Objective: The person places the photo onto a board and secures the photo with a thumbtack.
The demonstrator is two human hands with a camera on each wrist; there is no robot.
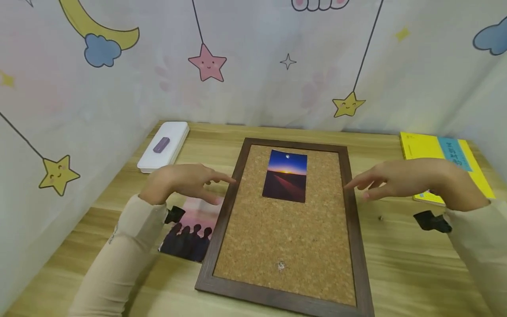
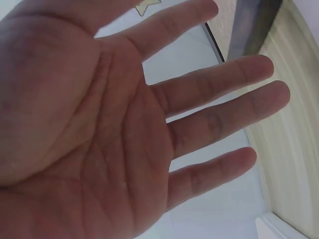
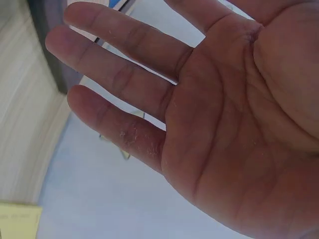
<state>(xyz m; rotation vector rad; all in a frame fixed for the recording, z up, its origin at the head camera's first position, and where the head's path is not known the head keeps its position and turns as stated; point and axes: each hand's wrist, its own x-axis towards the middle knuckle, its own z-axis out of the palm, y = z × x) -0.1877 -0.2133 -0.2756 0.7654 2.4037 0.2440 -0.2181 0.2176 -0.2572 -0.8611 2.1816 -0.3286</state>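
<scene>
Nearest the lens: two beige sleeves, reaching forward over a wooden table. Left hand held flat, palm down, fingers straight and slightly spread, gripping nothing; same seen from the left wrist view, open palm with four fingers fanned. Right hand likewise flat and empty, fingers extended; open palm in the right wrist view.

Between the two hands: a cork board in a dark wooden frame, lying flat on the table. Left fingertips just at the board's left frame edge, right fingertips just at its right edge; contact cannot be told from these views. Pinned on the cork, between the fingertips of both hands and slightly beyond them: a sunset photo, upright, with a small pin head at its top. Closer in than the hands, low on the cork: a loose pale pin.

Under and just inward of the left hand: a pink photo with dark silhouettes, lying on the table, tucked against the board's left frame. Beyond the left hand: a white case with a small purple object on it. Beyond and partly under the right hand: a yellow book. Behind everything: a curtain with stars, moon and clouds.
</scene>
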